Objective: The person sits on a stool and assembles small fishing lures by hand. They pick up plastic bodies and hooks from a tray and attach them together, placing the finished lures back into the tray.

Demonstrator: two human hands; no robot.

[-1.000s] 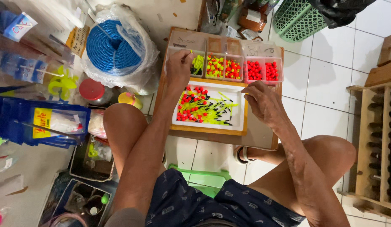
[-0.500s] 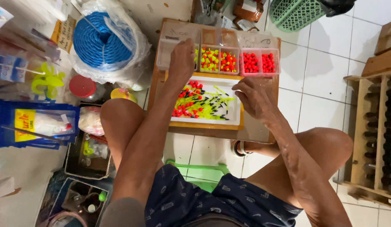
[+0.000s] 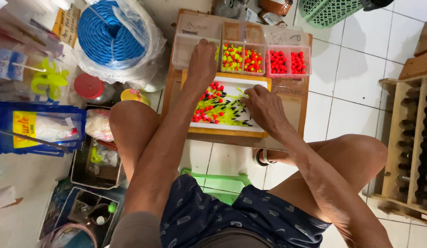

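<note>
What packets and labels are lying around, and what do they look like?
Blue packet: far left on the floor, flat rectangle, yellow label patch, white centre.
Clear bag: upper left, holding a blue rope coil.
Brown card tag: top left, small, handwritten.
Clear packet: left, neon yellow-green shape inside.

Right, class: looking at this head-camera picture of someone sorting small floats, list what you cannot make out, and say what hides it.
- Left hand fingertips, head view: curled over the clear compartment box, so any held piece is hidden.
- Right hand: its fingers cover part of the white tray.
- Float pieces: too small to tell their shapes.
- Wooden rack: cut off by the right edge.
</note>
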